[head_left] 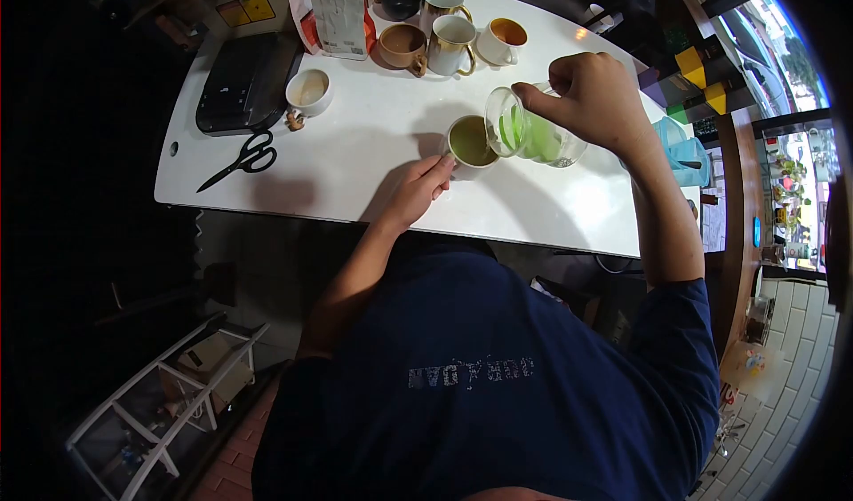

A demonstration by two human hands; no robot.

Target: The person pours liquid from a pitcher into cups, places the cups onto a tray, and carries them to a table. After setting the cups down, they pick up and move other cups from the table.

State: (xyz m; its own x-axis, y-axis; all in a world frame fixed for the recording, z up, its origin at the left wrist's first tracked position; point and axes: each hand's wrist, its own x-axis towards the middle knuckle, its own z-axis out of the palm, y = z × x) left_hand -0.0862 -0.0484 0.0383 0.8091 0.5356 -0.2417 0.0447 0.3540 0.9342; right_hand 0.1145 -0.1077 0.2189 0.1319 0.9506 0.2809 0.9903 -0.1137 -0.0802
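My left hand is closed at the near left side of a cup, seemingly on its handle, which the fingers hide. Green liquid shows inside this cup, which stands on the white table. From above, my right hand grips a clear glass pitcher tipped on its side. The pitcher's mouth points left, right at the cup's rim, and pale green liquid lies along its wall. Whether a stream is running between them I cannot make out.
On the white table are several mugs at the back, a white cup, black scissors, a black flat device and a standing pouch. Light blue containers sit at the right edge.
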